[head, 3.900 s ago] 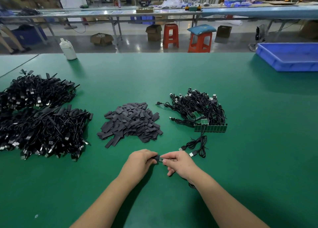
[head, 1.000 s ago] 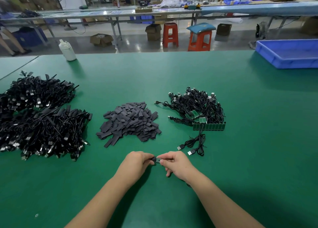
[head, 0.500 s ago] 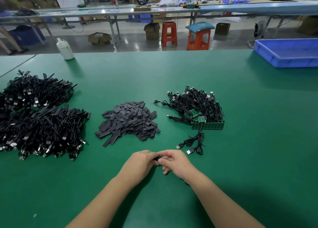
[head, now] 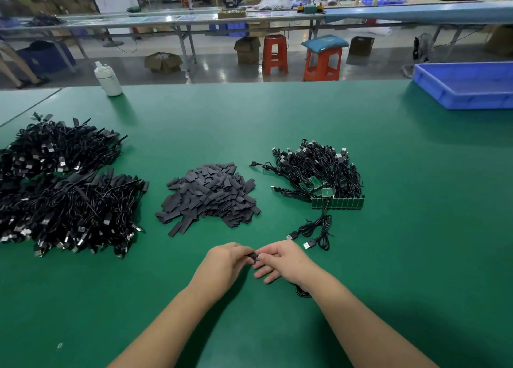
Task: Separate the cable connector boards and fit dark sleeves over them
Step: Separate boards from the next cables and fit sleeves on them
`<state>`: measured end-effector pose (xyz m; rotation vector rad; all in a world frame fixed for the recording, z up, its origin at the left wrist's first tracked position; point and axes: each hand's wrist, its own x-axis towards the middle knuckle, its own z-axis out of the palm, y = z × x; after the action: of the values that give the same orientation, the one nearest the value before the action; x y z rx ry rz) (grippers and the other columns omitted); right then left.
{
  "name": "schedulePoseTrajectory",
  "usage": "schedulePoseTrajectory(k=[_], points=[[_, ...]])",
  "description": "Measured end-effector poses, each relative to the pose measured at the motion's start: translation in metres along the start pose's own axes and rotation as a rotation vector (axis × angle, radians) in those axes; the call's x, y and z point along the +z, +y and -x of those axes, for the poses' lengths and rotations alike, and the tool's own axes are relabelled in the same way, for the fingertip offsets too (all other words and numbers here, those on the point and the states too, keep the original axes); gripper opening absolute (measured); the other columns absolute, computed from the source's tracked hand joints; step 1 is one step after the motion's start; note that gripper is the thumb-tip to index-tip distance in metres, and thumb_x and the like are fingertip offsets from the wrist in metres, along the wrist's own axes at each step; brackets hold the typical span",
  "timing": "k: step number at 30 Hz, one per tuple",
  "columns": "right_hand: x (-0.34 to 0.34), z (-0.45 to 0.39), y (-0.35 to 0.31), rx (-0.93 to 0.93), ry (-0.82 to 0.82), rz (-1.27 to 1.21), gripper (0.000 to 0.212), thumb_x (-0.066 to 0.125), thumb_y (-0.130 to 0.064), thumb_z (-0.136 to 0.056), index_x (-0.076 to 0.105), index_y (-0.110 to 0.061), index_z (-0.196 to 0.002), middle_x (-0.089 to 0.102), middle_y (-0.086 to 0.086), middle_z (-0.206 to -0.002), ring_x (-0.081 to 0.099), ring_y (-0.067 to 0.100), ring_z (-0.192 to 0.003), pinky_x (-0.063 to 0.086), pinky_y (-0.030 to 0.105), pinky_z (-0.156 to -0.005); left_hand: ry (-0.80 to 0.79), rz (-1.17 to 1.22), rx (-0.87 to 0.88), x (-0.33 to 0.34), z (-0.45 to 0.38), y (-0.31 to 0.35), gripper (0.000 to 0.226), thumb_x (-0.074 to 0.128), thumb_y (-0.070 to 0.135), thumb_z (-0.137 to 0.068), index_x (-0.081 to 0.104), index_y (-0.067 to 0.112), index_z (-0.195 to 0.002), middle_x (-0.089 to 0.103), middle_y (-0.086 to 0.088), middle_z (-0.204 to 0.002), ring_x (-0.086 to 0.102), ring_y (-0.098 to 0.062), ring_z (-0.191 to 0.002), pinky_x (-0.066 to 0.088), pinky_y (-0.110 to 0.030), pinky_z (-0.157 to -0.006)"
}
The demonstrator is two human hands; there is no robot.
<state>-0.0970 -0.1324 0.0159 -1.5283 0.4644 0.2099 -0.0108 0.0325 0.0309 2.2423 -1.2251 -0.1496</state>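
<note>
My left hand (head: 226, 260) and my right hand (head: 283, 259) meet over the green table near its front. Between their fingertips is a small connector board with a dark sleeve (head: 254, 256) on it; the left pinches the sleeve, the right pinches the board end. The board's black cable (head: 301, 292) loops out under my right wrist. A heap of loose dark sleeves (head: 208, 195) lies ahead. To its right, a tangle of black cables (head: 319, 170) ends in a joined strip of green boards (head: 337, 203).
Two big piles of black cables (head: 63, 190) fill the left side. A small cable coil with USB plugs (head: 316, 231) lies just beyond my right hand. A white bottle (head: 107, 79) stands at the far edge, a blue tray (head: 466, 85) at far right.
The hands have closed together; the bare end of the small board seen a second ago is now almost covered between the fingertips. The piles have not moved.
</note>
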Motion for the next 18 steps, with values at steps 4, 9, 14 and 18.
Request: schedulePoseTrajectory(k=[4, 9, 14, 18], points=[[0.000, 0.001, -0.001, 0.008, -0.019, 0.018, 0.023, 0.050, -0.004, -0.101, 0.063, 0.005, -0.118, 0.070, 0.015, -0.096, 0.072, 0.014, -0.073, 0.059, 0.024, -0.061, -0.019, -0.027, 0.018, 0.003, 0.000, 0.002, 0.020, 0.060, 0.018, -0.096, 0.073, 0.019, -0.111, 0.071, 0.002, -0.097, 0.066, -0.015, -0.091, 0.049, -0.027, -0.085], [0.002, 0.001, -0.004, 0.020, -0.040, 0.033, 0.030, 0.045, -0.001, -0.102, 0.056, 0.005, -0.130, 0.066, 0.014, -0.098, 0.070, 0.009, -0.070, 0.058, 0.024, -0.064, -0.046, -0.093, 0.019, 0.010, -0.002, 0.001, 0.024, 0.057, 0.023, -0.097, 0.069, 0.023, -0.117, 0.070, 0.002, -0.100, 0.066, -0.017, -0.092, 0.049, -0.030, -0.085], [0.003, 0.004, -0.003, 0.004, -0.029, 0.041, 0.053, 0.045, 0.000, -0.102, 0.025, 0.000, -0.152, 0.066, 0.017, -0.099, 0.071, 0.010, -0.069, 0.057, 0.023, -0.059, -0.165, -0.296, 0.043, 0.013, -0.008, 0.001, 0.027, 0.047, 0.031, -0.099, 0.060, 0.023, -0.121, 0.065, -0.001, -0.106, 0.062, -0.023, -0.098, 0.046, -0.033, -0.085], [0.003, 0.005, -0.004, -0.001, -0.033, 0.059, 0.042, 0.041, 0.002, -0.103, 0.040, 0.001, -0.145, 0.066, 0.015, -0.101, 0.070, 0.007, -0.067, 0.056, 0.023, -0.057, -0.241, -0.435, 0.055, 0.015, -0.011, 0.001, 0.031, 0.046, 0.027, -0.097, 0.052, 0.023, -0.127, 0.057, -0.002, -0.104, 0.060, -0.026, -0.095, 0.044, -0.035, -0.080]])
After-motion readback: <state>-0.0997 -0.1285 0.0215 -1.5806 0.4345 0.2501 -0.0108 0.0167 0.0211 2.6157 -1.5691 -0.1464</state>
